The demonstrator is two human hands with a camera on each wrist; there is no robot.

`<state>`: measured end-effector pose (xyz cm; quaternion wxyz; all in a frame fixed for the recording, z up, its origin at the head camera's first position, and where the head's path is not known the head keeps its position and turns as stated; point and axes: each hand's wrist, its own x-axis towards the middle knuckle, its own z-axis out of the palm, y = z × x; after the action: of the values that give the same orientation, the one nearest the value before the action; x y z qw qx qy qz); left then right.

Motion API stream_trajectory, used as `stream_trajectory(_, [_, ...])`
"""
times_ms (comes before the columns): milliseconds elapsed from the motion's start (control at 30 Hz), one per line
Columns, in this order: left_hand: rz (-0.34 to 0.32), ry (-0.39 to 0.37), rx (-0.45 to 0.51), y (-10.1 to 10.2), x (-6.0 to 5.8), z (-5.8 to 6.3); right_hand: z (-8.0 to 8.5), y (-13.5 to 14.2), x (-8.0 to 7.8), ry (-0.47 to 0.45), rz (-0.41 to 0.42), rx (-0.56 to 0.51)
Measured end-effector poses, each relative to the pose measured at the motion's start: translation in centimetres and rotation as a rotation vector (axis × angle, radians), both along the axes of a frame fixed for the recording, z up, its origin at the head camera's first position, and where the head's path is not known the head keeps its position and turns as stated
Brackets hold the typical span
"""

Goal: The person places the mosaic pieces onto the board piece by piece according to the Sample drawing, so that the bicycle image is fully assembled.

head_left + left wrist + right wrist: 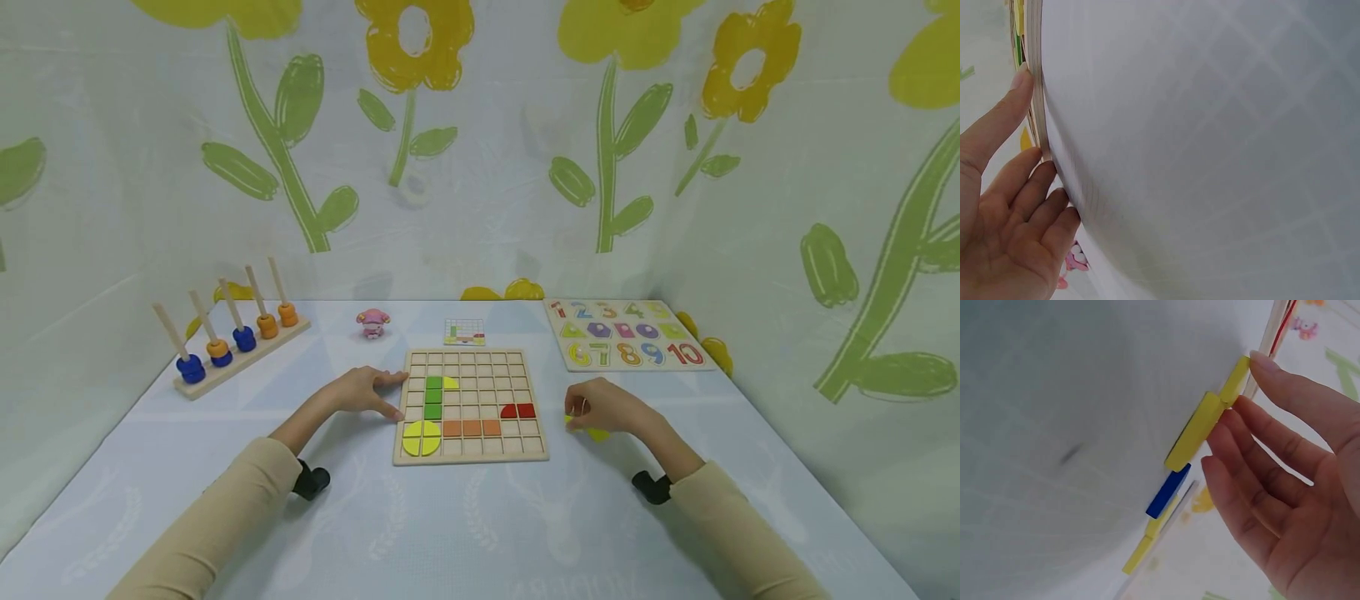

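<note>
At the middle of the table lies a wooden grid board (495, 450) holding green, orange, red and yellow pieces. My left hand (365, 392) rests at its left edge, thumb and index finger spread along the rim. In the left wrist view, the thumb and fingertips touch the side of the board (1036, 81). To the right of the board, my right hand (603, 404) pinches a small yellow tile (1235, 381) between thumb and index finger. Another yellow piece (1194, 434) is close beside it under the fingers. Past it are a blue block (1168, 490) and more yellow pieces (1138, 554).
A small pattern card (464, 332) lies behind the board. At the back left are a peg stacker with rings (243, 358) and a pink figurine (372, 323). A number puzzle board (630, 333) is at the back right. Flowered cloth (495, 167) surrounds the table.
</note>
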<state>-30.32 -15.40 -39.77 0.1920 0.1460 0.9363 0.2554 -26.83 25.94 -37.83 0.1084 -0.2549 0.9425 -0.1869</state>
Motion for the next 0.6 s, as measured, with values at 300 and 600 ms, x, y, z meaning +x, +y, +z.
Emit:
stream_trajectory(300, [-0.015,0.008,0.002,-0.09,0.19,0.13,-0.27,-0.03,0.15,-0.023,-0.038,-0.026])
stream_trajectory(600, [-0.015,0.013,-0.002,-0.02,0.29,0.25,-0.35,-0.1,-0.01,-0.026,-0.036,-0.055])
